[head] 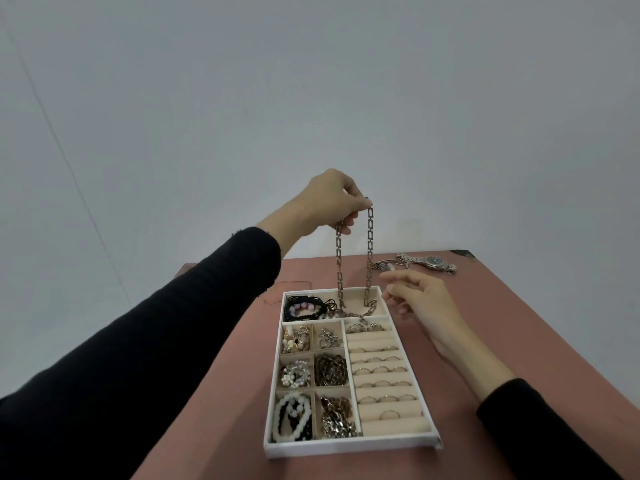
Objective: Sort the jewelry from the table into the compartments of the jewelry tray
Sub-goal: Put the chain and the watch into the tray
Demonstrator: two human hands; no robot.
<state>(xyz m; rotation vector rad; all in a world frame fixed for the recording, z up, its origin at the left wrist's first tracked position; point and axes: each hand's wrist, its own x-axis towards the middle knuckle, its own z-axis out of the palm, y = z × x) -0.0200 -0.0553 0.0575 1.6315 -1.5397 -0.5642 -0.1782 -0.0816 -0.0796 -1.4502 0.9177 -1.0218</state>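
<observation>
The tray (346,445) sits nearest me, most compartments filled. My right hand (426,306) hovers loose and empty by its far right corner, ready to guide. My left hand (330,202) pinches the chain (370,237) high so it hangs untangled, its lower end pooling in the far compartment. A watch (434,261) waits beyond on the table (519,323).

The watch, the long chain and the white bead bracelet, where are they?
watch (434,260), head view, on its dark dial.
long chain (369,251), head view, on the hanging strand nearer the watch.
white bead bracelet (278,419), head view, on its left-side beads.
</observation>
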